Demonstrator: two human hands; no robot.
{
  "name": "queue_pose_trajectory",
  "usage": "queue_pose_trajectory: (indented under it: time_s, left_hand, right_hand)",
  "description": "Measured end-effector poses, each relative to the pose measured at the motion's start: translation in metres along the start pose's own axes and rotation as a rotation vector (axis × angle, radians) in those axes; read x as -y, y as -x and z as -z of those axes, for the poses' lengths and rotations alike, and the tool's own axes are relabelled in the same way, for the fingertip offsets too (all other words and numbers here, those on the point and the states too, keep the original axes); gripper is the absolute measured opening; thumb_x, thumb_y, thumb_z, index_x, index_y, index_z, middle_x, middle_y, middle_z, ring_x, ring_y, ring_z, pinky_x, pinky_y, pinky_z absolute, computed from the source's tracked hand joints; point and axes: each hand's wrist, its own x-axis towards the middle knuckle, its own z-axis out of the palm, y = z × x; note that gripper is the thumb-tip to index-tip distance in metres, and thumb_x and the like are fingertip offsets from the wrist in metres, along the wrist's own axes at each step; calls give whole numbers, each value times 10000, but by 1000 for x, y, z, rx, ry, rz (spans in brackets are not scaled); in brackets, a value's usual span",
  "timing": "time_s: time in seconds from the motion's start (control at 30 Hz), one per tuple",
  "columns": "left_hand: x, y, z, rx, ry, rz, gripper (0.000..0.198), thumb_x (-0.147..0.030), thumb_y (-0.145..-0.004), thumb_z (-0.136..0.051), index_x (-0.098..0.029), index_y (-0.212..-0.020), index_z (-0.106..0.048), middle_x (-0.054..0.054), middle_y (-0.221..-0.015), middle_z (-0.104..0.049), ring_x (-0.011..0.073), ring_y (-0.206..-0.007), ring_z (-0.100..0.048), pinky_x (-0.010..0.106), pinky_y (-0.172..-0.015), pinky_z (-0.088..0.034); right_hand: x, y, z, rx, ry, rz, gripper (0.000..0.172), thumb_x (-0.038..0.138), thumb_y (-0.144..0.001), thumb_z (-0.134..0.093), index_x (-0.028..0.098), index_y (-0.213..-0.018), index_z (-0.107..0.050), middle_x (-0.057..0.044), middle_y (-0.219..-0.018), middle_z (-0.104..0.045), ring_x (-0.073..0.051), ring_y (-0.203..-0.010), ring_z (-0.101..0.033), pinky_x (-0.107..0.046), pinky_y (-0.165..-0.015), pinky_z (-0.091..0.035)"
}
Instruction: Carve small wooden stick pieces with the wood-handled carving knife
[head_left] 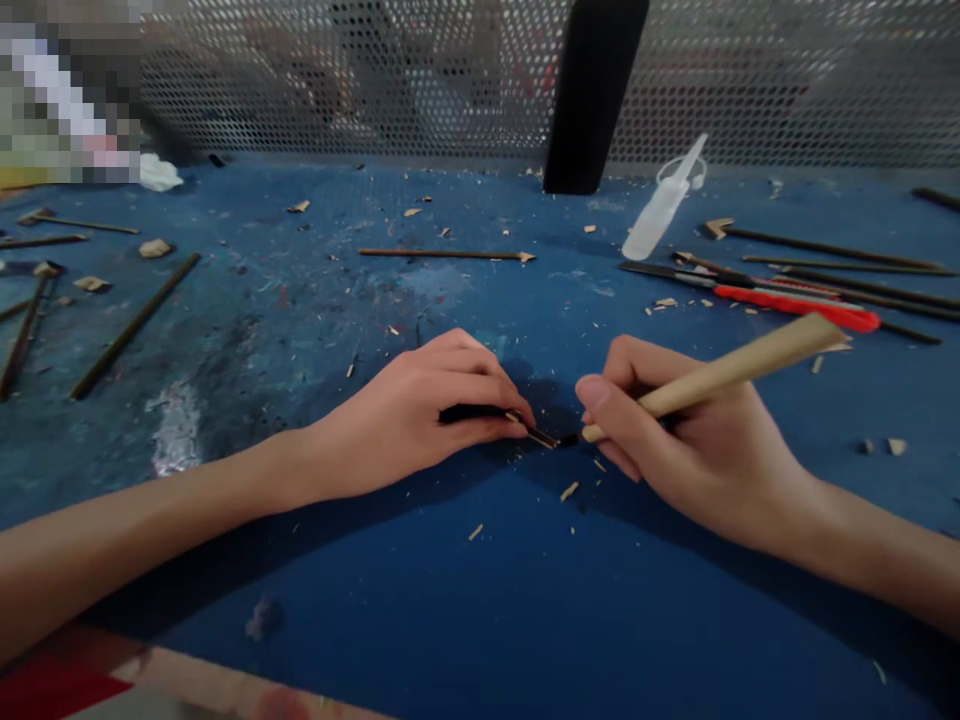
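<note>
My left hand (450,400) rests low over the blue tabletop, thumb and fingers pinched on a short dark stick (541,437) whose pale cut edge shows. The rest of that stick is hidden under the fingers. Facing it, my right hand (690,440) grips a wooden-handled tool (742,365) like a pencil, its thick end slanting up to the right. A short dark tip sticks out past the handle close to the stick's end; whether they touch I cannot tell. Small wood shavings (570,490) lie below both hands.
Beyond my right hand lies a red utility knife (795,300) among several dark sticks (840,248). A white glue bottle (656,215) is near a black upright post (596,95) and the perforated metal screen (450,80). A thin stick (442,254) lies mid-table; more sticks (135,325) lie left.
</note>
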Motion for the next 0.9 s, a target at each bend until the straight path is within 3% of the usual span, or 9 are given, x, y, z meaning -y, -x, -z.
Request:
queue_pose_trajectory:
  time_s: [0.33,0.7,0.9]
  left_hand:
    - [4,-1,-3,-17,34,12,115,-243,-961,-682,-229,-1044,-761,-8,-1004,-729,139,-989,-618,265,-894,-485]
    - [4,0,-2,-23,48,38,120,-260,-951,-694,-235,-1042,-769,4,-1007,-732,155,-986,-619,274,-875,-489]
    - [4,0,-2,-26,47,40,124,-264,-954,-690,-240,-1044,-771,-1,-993,-727,153,-984,-614,276,-878,-489]
  right_hand:
    - [2,0,-7,-62,131,117,435,350,-1006,-588,224,-618,-436,60,-505,-486,-65,-436,-406,-271,-414,-299]
    - [1,-2,-7,7,-16,56,401,349,-974,-660,207,-645,-480,94,-471,-494,-35,-401,-379,-199,-380,-312]
    - [2,-4,-7,-7,42,55,448,416,-1008,-587,206,-631,-467,79,-475,-468,-42,-418,-395,-208,-397,-328]
